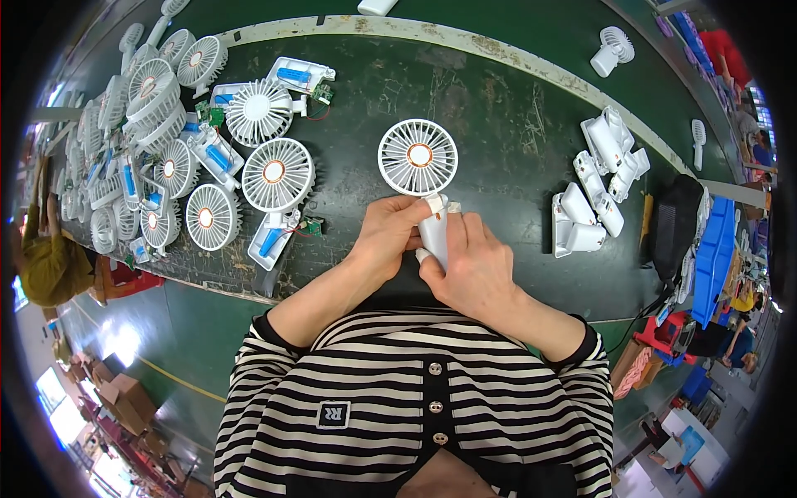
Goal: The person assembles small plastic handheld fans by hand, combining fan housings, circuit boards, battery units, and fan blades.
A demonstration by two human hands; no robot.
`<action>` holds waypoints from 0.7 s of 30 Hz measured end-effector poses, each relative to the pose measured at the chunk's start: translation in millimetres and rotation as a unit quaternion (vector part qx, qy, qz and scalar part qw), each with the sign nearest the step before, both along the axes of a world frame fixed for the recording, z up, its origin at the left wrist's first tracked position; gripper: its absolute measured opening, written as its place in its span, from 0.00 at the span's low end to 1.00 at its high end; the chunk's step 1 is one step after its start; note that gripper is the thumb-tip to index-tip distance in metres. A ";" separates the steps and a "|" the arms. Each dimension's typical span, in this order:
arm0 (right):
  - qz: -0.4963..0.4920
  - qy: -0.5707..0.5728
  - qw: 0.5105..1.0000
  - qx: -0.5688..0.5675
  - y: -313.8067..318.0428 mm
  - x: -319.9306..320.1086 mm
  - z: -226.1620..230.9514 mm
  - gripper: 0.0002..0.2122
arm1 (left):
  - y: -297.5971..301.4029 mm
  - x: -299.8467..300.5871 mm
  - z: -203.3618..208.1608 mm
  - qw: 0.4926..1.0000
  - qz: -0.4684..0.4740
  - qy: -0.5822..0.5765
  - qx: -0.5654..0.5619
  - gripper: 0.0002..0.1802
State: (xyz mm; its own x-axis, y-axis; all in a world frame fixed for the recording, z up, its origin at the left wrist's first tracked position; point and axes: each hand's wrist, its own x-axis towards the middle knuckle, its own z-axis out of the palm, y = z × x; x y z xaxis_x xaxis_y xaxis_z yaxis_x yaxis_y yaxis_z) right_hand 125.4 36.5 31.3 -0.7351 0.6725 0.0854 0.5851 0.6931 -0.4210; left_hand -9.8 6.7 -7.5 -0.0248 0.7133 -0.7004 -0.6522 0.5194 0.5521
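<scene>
In front of my body I hold a white handheld fan (418, 137), its round grille with an orange ring pointing away from me. My left hand (384, 238) grips the upper end of its handle (434, 236) from the left, thumb pressed near the neck. From the other side, my right hand (477, 264) wraps the handle, its thumb along the lower part. White coverings show on some fingertips. The handle's underside is hidden by my fingers.
Many white fans (205, 217) crowd the left of the green table (490, 108), several with opened handles, blue batteries and green circuit boards (312, 227). White handle shells (579, 217) are piled at the right, near a black bag (674, 224). Another fan (613, 51) lies beyond the pale strip.
</scene>
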 end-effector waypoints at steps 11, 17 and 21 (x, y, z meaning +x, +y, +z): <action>-0.110 0.001 0.974 -0.198 -0.6 18.8 -1.7 0.22 | -0.3 -1.9 4.3 0.999 0.026 -0.018 0.010 0.13; -0.168 0.100 0.795 -0.574 12.7 18.3 -21.1 0.14 | -2.7 -1.9 -1.7 0.996 0.033 -0.022 0.077 0.15; -0.158 0.202 0.742 -0.620 9.0 12.3 -20.6 0.13 | -4.3 -2.4 -2.7 0.988 0.030 -0.064 0.135 0.15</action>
